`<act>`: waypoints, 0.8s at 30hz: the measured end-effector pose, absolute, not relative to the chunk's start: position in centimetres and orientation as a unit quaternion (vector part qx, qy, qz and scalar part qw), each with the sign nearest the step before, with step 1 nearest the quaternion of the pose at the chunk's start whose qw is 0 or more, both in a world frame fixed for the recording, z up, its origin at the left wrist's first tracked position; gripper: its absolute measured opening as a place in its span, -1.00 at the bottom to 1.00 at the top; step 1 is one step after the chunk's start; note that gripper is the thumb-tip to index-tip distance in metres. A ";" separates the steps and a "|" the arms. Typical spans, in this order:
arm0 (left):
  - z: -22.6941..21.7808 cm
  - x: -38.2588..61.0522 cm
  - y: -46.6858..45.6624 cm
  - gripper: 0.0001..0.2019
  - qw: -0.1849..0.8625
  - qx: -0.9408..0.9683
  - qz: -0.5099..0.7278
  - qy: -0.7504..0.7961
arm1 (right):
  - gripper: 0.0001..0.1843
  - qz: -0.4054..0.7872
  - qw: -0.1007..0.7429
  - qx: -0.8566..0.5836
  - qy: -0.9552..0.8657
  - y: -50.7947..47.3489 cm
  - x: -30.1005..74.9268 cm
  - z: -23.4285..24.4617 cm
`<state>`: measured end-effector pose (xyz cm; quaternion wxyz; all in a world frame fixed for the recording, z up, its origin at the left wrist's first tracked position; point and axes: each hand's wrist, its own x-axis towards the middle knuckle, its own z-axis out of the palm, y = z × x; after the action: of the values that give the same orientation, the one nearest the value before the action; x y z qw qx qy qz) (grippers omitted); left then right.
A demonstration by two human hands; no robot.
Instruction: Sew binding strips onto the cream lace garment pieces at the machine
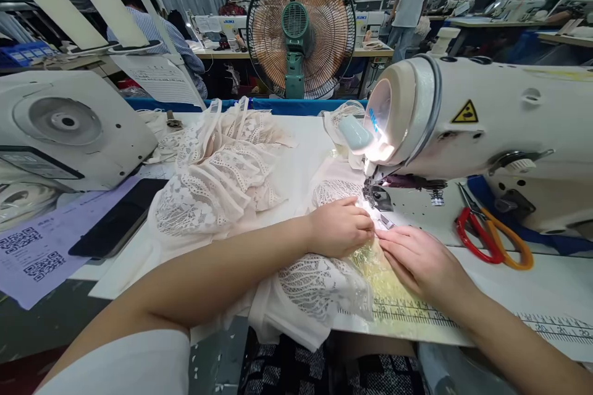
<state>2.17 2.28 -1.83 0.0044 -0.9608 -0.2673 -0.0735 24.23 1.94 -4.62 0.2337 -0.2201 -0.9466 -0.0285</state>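
Note:
A cream lace bra (319, 287) lies partly under the presser foot (370, 191) of a white sewing machine (491, 117) and droops over the table's front edge. My left hand (343, 228) is closed on the bra just left of the foot, fingers bent over the fabric. On the other side my right hand (417, 256) pinches the fabric's edge, its fingertips almost touching those of my left. The lamp lights the stitching spot; the exact edge under my fingers is hidden. A pile of similar lace bras (217, 173) rests left of my hands.
Red-handled scissors (479, 234) and orange-handled ones (512, 241) lie right of the machine. At left are a black phone (120, 219), a printed sheet (41, 253) and another machine head (69, 129). A large fan (301, 28) stands behind the table. A person (414, 0) stands farther back.

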 end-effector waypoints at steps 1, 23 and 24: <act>-1.9 2.1 2.5 -0.71 0.009 -0.961 -0.068 -0.266 | -0.77 -0.029 0.230 -0.223 -0.947 2.0 24.2 -4.7; -2.0 0.0 7.3 -0.73 0.067 -0.955 -0.022 -0.287 | -0.71 0.013 0.243 -0.236 -0.941 2.1 24.2 -4.7; -1.9 0.0 7.5 -0.73 0.069 -0.955 -0.021 -0.289 | -0.71 0.013 0.243 -0.237 -0.941 2.1 24.2 -4.8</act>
<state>0.00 7.51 -1.95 0.0686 -0.9546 -0.2893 -0.0208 24.25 2.12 -4.78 0.2432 -0.2369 -0.9405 0.0128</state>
